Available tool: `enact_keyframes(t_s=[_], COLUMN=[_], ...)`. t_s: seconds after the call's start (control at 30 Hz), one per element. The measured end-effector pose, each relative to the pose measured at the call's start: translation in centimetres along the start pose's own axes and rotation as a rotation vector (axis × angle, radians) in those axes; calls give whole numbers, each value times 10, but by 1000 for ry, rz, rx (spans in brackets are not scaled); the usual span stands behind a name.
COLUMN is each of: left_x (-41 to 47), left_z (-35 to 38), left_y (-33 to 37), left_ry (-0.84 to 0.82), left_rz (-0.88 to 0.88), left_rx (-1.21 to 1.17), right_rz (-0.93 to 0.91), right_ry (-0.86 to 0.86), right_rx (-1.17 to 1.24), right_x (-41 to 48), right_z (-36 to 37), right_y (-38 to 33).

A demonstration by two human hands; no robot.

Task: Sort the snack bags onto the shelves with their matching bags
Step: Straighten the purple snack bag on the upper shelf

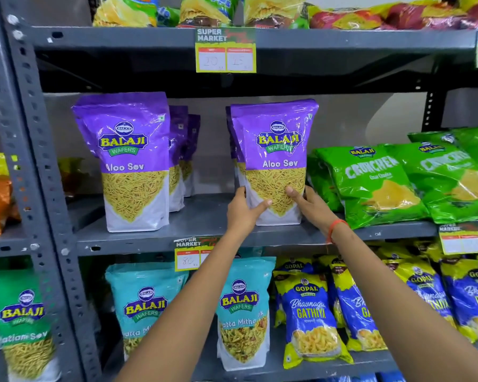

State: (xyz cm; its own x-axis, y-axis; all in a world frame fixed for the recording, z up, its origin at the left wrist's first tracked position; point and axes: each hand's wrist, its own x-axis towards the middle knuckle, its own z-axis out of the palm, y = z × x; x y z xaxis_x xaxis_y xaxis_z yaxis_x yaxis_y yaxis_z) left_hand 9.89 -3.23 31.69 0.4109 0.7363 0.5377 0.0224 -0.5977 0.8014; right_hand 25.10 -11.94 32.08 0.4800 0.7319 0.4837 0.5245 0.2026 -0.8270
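A purple Aloo Sev bag (pixel 275 150) stands upright on the middle shelf (pixel 199 232), at the front of a short row of like purple bags. My left hand (pixel 244 209) grips its lower left edge and my right hand (pixel 311 201) grips its lower right edge. Another purple Aloo Sev bag (pixel 130 161) stands to the left with more purple bags behind it.
Green Crunchex bags (pixel 375 183) lean on the same shelf to the right, touching my right hand's side. Below stand teal Khatta Mitha bags (pixel 243 312), blue-yellow Gathiya bags (pixel 312 318) and a green Ratlami Sev bag (pixel 22 323). Price tags (pixel 225 51) hang from shelf edges. A grey upright post (pixel 39 188) is left.
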Motion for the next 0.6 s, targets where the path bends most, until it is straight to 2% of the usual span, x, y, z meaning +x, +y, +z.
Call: enact_keyframes(t_s=[0.6], left_x=[0], left_z=[1], left_y=[1], left_ry=[57], left_rz=[20], left_rx=[92], right_rz=[-47], right_ry=[-126], right_rx=[67], right_x=[10], right_z=[-7], right_y=[15])
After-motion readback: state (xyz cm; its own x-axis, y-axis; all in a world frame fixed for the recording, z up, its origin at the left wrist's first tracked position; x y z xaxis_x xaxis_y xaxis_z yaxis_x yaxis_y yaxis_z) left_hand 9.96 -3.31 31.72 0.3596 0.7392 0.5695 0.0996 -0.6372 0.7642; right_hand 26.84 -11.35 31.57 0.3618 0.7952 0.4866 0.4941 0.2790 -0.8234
